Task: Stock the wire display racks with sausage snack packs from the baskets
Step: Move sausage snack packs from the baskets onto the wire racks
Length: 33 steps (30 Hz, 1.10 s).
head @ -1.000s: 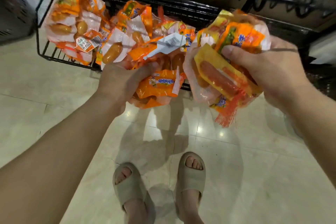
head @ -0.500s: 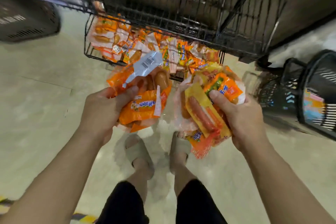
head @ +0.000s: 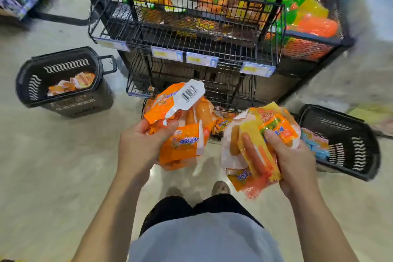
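The person is standing over a pale floor, facing a black wire display rack. The left hand is gripping a bunch of orange sausage snack packs, one showing a white barcode flap. The right hand is clutching a second bundle of yellow and orange packs. A black basket sitting on the left is holding a few packs; another basket is sitting on the right, near the rack's foot.
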Tool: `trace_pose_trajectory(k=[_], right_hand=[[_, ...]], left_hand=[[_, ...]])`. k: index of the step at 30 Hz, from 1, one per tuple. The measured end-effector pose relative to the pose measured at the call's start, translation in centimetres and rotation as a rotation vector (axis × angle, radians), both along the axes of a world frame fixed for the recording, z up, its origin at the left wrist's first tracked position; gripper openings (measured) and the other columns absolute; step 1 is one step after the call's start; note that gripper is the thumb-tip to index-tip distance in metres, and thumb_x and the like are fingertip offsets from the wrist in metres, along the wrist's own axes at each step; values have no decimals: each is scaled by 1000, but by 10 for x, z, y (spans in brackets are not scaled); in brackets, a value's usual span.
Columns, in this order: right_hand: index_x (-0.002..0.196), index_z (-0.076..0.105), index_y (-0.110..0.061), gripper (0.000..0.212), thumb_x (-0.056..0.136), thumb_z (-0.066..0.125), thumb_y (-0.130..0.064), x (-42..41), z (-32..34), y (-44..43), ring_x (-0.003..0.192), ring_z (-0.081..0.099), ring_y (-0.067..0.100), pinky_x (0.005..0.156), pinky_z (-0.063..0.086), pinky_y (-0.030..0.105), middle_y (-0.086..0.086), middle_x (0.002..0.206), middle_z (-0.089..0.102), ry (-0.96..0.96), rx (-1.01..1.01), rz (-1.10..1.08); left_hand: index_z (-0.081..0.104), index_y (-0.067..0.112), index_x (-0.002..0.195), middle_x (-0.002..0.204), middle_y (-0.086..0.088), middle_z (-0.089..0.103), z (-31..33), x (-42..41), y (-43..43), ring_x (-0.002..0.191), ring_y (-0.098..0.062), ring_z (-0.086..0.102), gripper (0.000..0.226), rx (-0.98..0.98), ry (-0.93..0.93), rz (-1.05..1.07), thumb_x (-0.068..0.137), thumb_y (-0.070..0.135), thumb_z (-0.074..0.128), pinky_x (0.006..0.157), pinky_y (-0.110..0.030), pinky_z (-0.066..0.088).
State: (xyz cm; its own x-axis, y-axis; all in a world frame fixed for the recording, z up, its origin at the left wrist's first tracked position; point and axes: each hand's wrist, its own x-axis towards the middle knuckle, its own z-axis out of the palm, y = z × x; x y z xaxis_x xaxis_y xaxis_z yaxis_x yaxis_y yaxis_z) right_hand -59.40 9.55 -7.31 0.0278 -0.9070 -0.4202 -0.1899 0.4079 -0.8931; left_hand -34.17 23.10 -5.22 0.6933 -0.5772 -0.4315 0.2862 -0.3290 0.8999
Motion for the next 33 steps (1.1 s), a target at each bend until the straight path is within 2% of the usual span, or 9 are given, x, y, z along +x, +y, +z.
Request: trace_pose_trajectory(k=[3, 7, 12, 16, 20, 24, 26, 30, 33], right_hand=[[107, 75, -20, 44, 73, 90, -44, -3, 22, -4, 88, 78, 21, 79, 62, 43, -1, 97, 80, -19, -36, -5], [106, 75, -20, 36, 77, 87, -38, -25, 56, -8, 88, 78, 19, 76, 61, 39, -1, 96, 80, -90, -118, -53], [103, 75, -15, 31, 79, 86, -31, -78, 78, -17, 79, 77, 16, 69, 57, 33, 0, 90, 80, -156, -184, -141], [95, 76, -15, 21, 81, 85, -28, -142, 90, -21, 76, 76, 14, 63, 57, 29, 0, 87, 80, -180, -227, -199], [98, 78, -16, 20, 82, 85, -26, -220, 97, -20, 83, 78, 21, 75, 59, 37, 2, 91, 81, -184, -245, -281], [96, 78, -17, 21, 81, 86, -29, -295, 103, -15, 73, 76, 13, 56, 56, 24, -2, 84, 80, -135, -261, -401], [93, 78, -19, 19, 80, 86, -30, -330, 102, -13, 70, 76, 11, 52, 55, 22, -2, 83, 80, -127, -250, -460], [94, 79, -34, 20, 77, 88, -38, -386, 92, -18, 84, 78, 20, 78, 61, 40, -1, 92, 80, -109, -252, -591], [99, 78, -23, 26, 79, 86, -38, -418, 83, -32, 87, 78, 23, 84, 62, 47, -1, 92, 80, -108, -211, -675]], left_hand=[[75, 34, 98, 90, 13, 79, 27, -1, -7, 77, -10, 77, 39, -31, -33, -33, 62, 48, 85, 60, -30, 60], [76, 27, 104, 93, 4, 80, 50, -22, -17, 82, -21, 78, 37, -93, -50, -48, 70, 37, 87, 71, -41, 62], [76, 21, 102, 88, -1, 80, 68, -71, -37, 76, -23, 78, 25, -131, -74, -99, 79, 28, 85, 60, -38, 61], [77, 18, 104, 88, -3, 80, 82, -132, -59, 79, -26, 78, 26, -146, -85, -173, 80, 26, 85, 72, -46, 62], [76, 20, 102, 86, -3, 80, 93, -204, -87, 77, -27, 78, 22, -144, -81, -272, 83, 27, 83, 71, -50, 64], [74, 23, 101, 85, 0, 80, 101, -273, -121, 74, -23, 78, 21, -147, -63, -389, 84, 31, 82, 57, -39, 64], [73, 24, 100, 85, 1, 80, 103, -305, -139, 74, -23, 78, 20, -146, -57, -452, 83, 32, 82, 58, -38, 64], [75, 24, 101, 91, -1, 80, 98, -358, -177, 80, -24, 78, 25, -149, -67, -565, 79, 33, 84, 74, -44, 63], [76, 25, 102, 93, 2, 80, 86, -388, -211, 85, -23, 78, 27, -131, -79, -630, 78, 34, 86, 82, -47, 62]])
